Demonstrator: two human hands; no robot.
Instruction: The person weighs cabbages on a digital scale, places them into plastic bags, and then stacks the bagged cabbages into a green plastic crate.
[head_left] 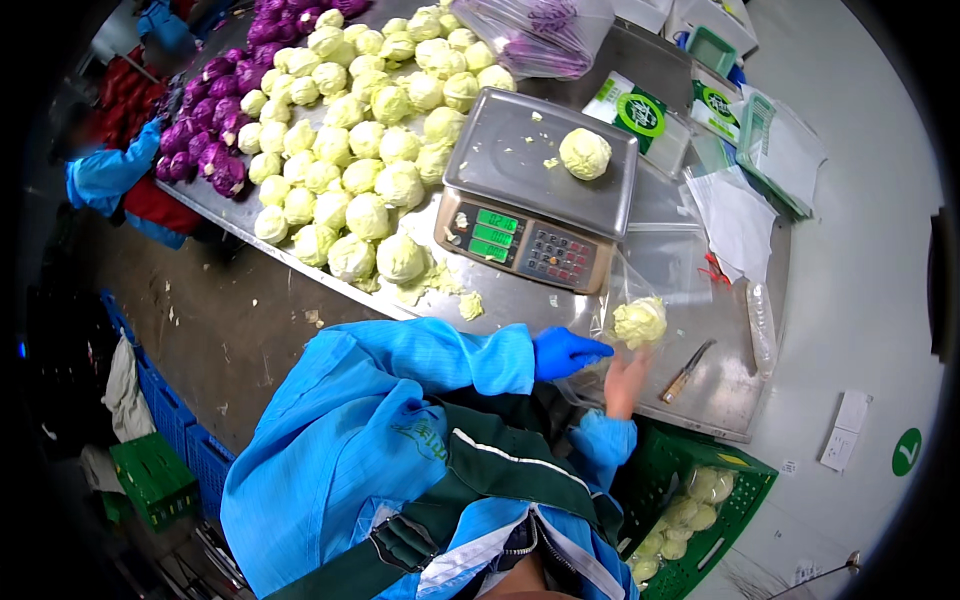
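A small pale-green cabbage (640, 323) lies in a clear plastic bag (598, 330) near the front edge of the metal table. My left hand (570, 354), in a blue glove, is closed at the bag's left side, its fingers pointing right and seemingly pinching the film. Just below the cabbage is my bare right hand (626, 383), reaching up against it; motion blurs its fingers. Beyond my hands stands a scale (540, 165) with a lit green display, and another cabbage (585, 154) rests on its tray among leaf scraps.
A curved knife (688, 372) lies right of my hands. Many cabbages (368, 215) and purple ones (215, 120) cover the table's left. Labels and bags (660, 255) are at the right. Below the edge, a green crate (735, 510) holds bagged cabbages. A co-worker's blue sleeve (105, 178) shows far left.
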